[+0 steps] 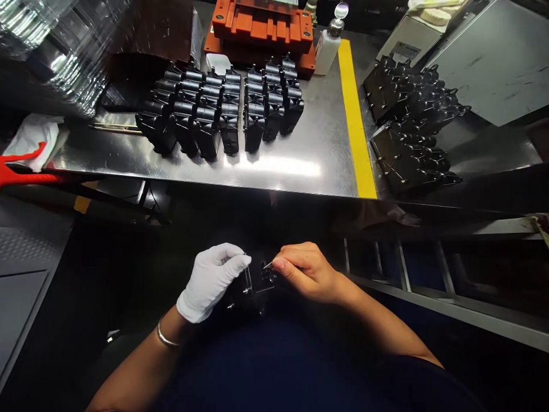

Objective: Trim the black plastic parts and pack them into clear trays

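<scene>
left fingers (240, 262) pinch part (248, 280); right fingers (283, 265) pinch pin (268, 265)

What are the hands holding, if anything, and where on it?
Right hand: a thin metal pin, pinched near one end. Left hand: seems to pinch thin metal rods at their upper end; fingertips hide the exact grip.

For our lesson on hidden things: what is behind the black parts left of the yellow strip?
Behind the black parts are stacked orange blocks and a small white object; the parts hide the object's lower edge and table there.
</scene>
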Demonstrator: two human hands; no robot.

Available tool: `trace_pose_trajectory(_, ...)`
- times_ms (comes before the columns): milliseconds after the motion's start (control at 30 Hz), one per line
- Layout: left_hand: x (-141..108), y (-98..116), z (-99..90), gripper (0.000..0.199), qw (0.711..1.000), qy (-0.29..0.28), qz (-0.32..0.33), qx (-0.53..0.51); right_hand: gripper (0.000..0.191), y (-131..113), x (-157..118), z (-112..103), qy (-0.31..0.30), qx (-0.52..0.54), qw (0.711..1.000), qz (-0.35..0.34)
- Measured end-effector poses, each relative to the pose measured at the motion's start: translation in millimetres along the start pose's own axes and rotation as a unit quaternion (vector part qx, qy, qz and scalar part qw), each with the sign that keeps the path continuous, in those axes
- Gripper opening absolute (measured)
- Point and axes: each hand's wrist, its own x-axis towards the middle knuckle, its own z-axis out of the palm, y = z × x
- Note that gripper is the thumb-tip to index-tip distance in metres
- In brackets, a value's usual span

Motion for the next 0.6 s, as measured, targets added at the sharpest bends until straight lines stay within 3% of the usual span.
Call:
trace_pose_trajectory(233, 0, -2, 2.1, 0.025, 1.000, 0.008, -0.003, 0.004, 0.034, -2, -1, 1, -0.007, -0.026, 1.000, -0.006)
trace_pose_trajectory(367, -3, -2, 3.6, 0.025, 1.000, -0.020, -0.006, 0.007, 0.042, 1, -2, -5, -0.095, 0.036, 0.994, 0.032)
trace_pose_trajectory(500, -5, -2, 2.8, 0.024, 0.997, -0.067, 0.020, 0.015, 0.045, 5, -5, -15, -0.223, 0.179, 0.957, 0.053)
trace_pose_trajectory(600, -3, -4, -0.4, 0.023, 0.996, -0.055, 0.061, 0.027, 0.048, 3, -6, -17, -0.193, 0.140, 0.971, 0.032)
